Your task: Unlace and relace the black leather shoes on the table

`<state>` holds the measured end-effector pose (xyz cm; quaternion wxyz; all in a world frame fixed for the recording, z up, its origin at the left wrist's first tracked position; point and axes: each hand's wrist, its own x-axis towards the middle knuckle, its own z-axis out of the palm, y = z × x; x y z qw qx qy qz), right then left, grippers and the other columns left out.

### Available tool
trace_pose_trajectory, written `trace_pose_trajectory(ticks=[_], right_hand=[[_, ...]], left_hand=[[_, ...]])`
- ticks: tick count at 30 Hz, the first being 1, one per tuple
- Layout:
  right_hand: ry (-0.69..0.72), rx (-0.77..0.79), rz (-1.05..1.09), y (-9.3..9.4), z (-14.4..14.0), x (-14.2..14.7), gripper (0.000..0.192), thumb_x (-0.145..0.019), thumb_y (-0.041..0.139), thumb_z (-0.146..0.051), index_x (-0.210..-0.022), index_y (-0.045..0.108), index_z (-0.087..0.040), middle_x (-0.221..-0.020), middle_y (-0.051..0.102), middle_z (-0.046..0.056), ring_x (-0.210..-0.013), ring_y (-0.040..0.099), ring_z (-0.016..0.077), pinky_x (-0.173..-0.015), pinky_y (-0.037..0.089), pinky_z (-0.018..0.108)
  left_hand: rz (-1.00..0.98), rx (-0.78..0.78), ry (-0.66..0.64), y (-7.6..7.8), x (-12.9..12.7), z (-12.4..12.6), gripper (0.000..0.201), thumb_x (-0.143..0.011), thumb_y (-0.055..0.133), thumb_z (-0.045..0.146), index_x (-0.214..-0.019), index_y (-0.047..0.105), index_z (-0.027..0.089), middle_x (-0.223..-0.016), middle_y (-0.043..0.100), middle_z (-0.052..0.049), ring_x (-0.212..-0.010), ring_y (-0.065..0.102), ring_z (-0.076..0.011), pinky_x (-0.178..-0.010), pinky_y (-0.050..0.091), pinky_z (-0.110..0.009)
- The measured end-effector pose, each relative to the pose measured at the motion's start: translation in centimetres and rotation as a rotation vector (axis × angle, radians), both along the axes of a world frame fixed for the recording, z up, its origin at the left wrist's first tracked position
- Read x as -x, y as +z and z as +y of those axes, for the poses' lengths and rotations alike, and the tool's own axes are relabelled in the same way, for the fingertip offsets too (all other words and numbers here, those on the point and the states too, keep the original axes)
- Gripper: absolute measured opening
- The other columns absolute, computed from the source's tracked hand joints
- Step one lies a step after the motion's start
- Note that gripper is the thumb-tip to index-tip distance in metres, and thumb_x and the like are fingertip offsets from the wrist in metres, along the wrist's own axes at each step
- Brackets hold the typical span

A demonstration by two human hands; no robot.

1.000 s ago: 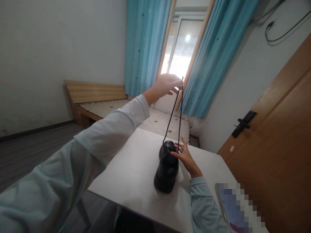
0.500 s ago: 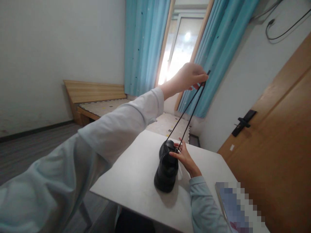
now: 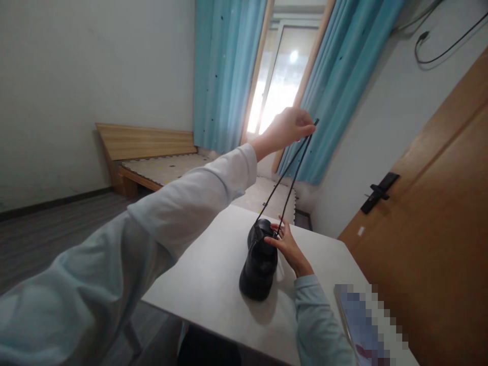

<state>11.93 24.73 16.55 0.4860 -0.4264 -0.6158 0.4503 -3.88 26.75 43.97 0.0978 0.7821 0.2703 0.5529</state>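
A black shoe (image 3: 258, 278) rests on the white table (image 3: 206, 269). Raised high above it, my left hand (image 3: 293, 124) is closed in a pinch on a black shoelace (image 3: 286, 193). Two strands of the lace run taut from those fingers down to the shoe, and a short end pokes out past the fingertips. My right hand (image 3: 290, 249) grips the shoe's upper from the right side, thumb nearer me and fingers farther away, close to where one strand meets the shoe. Some of its fingertips are hard to make out against the black.
At the table's right edge lies a flat, blurred-out item (image 3: 358, 320). Beyond the table stands a wooden bed frame (image 3: 152, 145) with a pale patterned mattress. A window with blue curtains (image 3: 229, 76) is behind, and a wooden door (image 3: 430, 218) is on the right.
My left hand has come down and slightly left, still holding the shoelace. My right hand stays at the shoe; the whole view has shifted a little.
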Motion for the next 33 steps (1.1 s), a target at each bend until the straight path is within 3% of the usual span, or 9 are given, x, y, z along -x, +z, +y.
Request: trace_pose_trajectory(ticks=[8,15,22,29,33], right_hand=[[-0.001,-0.004,-0.015,0.1,-0.1,0.0,0.101,-0.052,0.082,-0.035,-0.135,0.025,-0.028,-0.117,0.05,0.009,-0.12,0.046,0.0267,-0.098,0.038,0.045],[-0.017,-0.014,0.004,-0.6,0.7,-0.2,0.099,-0.051,0.083,-0.033,-0.133,0.028,-0.03,-0.117,0.051,0.008,-0.119,0.047,0.0259,-0.099,0.038,0.046],[-0.009,-0.015,0.01,0.3,0.1,0.2,0.096,-0.051,0.082,-0.033,-0.131,0.03,-0.028,-0.119,0.052,0.009,-0.119,0.047,0.026,-0.098,0.039,0.045],[-0.116,-0.04,0.086,0.4,0.5,0.5,0.063,-0.065,0.071,-0.046,-0.118,0.045,-0.024,-0.11,0.058,0.008,-0.104,0.057,0.0239,-0.094,0.043,0.045],[-0.158,-0.065,0.095,0.2,0.9,0.6,0.059,-0.063,0.072,-0.045,-0.111,0.046,-0.023,-0.108,0.058,0.008,-0.097,0.059,0.023,-0.091,0.045,0.045]], left_hand=[[-0.039,0.02,0.052,0.2,1.0,1.6,0.013,-0.076,0.056,0.021,-0.072,0.061,0.009,-0.067,0.063,-0.003,-0.069,0.063,-0.0125,-0.064,0.05,-0.023],[-0.071,0.052,0.135,-2.4,3.1,4.0,0.009,-0.072,0.057,0.018,-0.073,0.062,0.011,-0.058,0.061,-0.002,-0.063,0.062,-0.0119,-0.061,0.05,-0.021],[0.004,0.227,0.237,-8.6,4.6,5.0,0.006,-0.073,0.058,0.018,-0.073,0.059,0.011,-0.057,0.062,-0.003,-0.048,0.059,-0.0103,-0.049,0.049,-0.021],[-0.226,0.492,0.27,-15.9,4.9,5.5,0.009,-0.07,0.061,0.018,-0.072,0.055,0.012,-0.066,0.064,-0.005,-0.054,0.062,-0.0122,-0.047,0.05,-0.02],[-0.177,0.607,0.284,-19.5,4.9,5.0,0.011,-0.067,0.062,0.019,-0.074,0.056,0.013,-0.066,0.065,-0.004,-0.053,0.061,-0.0126,-0.046,0.048,-0.019]])
